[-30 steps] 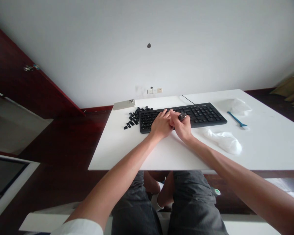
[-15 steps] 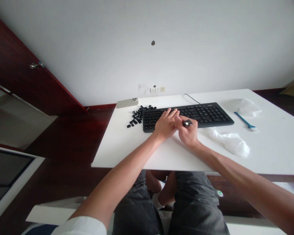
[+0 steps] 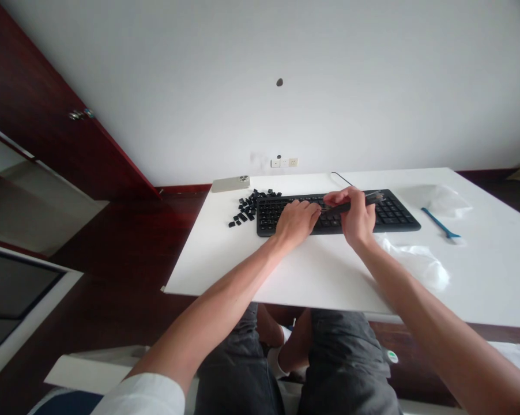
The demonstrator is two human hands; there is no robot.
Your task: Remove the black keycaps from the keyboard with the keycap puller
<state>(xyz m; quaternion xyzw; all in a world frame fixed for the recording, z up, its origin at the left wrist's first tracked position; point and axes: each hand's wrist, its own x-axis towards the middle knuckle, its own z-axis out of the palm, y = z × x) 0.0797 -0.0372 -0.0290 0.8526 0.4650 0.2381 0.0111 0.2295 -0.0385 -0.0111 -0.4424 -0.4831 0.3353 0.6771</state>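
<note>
Head view: left hand (image 3: 297,223) lies open and flat on the black keyboard (image 3: 394,214), bracing it; right hand (image 3: 355,219) grips a slim dark tool (image 3: 350,206), tip low over the keys. 1 heap of loose black keycaps (image 3: 247,207) sits just left; blue pry tool (image 3: 441,230) and plastic bag (image 3: 415,262) lie right.
</note>
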